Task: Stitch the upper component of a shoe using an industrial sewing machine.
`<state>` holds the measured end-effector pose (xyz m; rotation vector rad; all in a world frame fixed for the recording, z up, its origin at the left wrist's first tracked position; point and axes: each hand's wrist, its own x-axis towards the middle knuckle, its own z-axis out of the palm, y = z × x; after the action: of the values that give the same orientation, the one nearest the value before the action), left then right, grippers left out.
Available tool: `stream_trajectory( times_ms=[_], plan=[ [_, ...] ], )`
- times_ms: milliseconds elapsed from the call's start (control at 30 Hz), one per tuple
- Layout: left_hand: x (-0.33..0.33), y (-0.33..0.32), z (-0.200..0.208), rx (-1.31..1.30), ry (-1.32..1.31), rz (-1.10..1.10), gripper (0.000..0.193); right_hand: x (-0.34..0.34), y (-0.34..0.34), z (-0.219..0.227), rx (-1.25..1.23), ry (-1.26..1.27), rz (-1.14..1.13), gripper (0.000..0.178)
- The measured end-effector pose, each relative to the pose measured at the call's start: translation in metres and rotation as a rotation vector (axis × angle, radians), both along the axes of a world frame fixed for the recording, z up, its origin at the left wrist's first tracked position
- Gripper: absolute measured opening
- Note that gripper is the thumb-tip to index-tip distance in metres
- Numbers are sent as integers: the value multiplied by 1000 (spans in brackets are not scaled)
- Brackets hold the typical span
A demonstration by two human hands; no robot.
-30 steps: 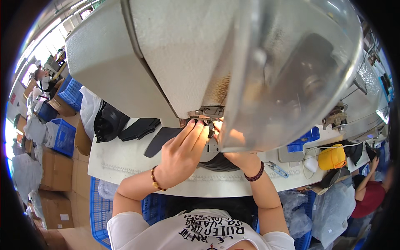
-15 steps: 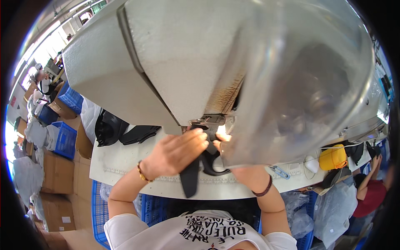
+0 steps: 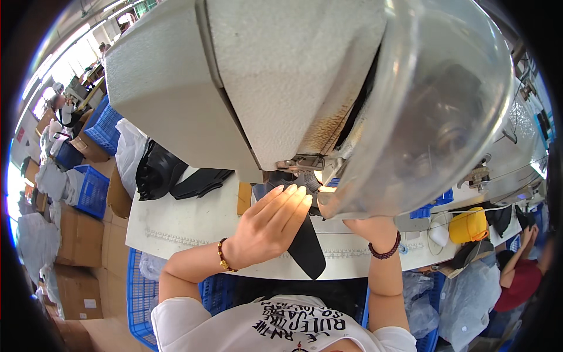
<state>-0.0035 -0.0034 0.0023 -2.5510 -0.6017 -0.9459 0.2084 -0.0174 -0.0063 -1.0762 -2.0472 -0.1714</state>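
A black piece of material (image 3: 308, 249) lies under the needle area of a sewing machine (image 3: 281, 76), its long pointed end hanging toward me over the white table. My left hand (image 3: 272, 220) rests on it with fingers stretched out side by side, just below the metal presser parts (image 3: 300, 162). On the other side of the needle area is my right hand (image 3: 375, 229). The clear curved shield (image 3: 422, 146) covers most of its fingers, with only some fingertips showing near the black piece. Whether they pinch it is hidden.
Black moulded pieces (image 3: 158, 173) and flat black pieces (image 3: 199, 183) sit at the table's left. A ruler strip (image 3: 182, 236) runs along the front edge. On the right is a yellow container (image 3: 468, 226). Blue crates (image 3: 138, 302) stand below, and a person in red (image 3: 519, 281) works at far right.
The pointed end of the black piece has swung to the right. My left hand has shifted right with its fingers more upright. A curved black part seen between my hands is out of sight.
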Motion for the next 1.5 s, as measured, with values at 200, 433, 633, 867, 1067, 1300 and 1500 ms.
stream_trajectory(
  times_ms=[200,433,633,867,1067,1300,1500],
  plan=[
    [3,11,-12,-46,-205,-70,28,0,2,3,-26,29,58,22],
    [-11,16,-6,-698,-552,-26,22,4,7,-10,223,-243,37,27],
    [-17,23,8,-43,-34,-221,21,7,17,-28,-131,-14,213,33],
    [-12,17,7,39,31,-139,23,2,15,-15,-55,-47,162,33],
    [-14,14,9,-7,29,-117,27,6,14,-17,49,-74,166,35],
    [-17,16,14,-185,-12,-150,27,33,33,-97,-356,275,311,22],
    [-13,17,11,119,161,-117,29,31,41,-111,-363,182,229,23]
  ],
)
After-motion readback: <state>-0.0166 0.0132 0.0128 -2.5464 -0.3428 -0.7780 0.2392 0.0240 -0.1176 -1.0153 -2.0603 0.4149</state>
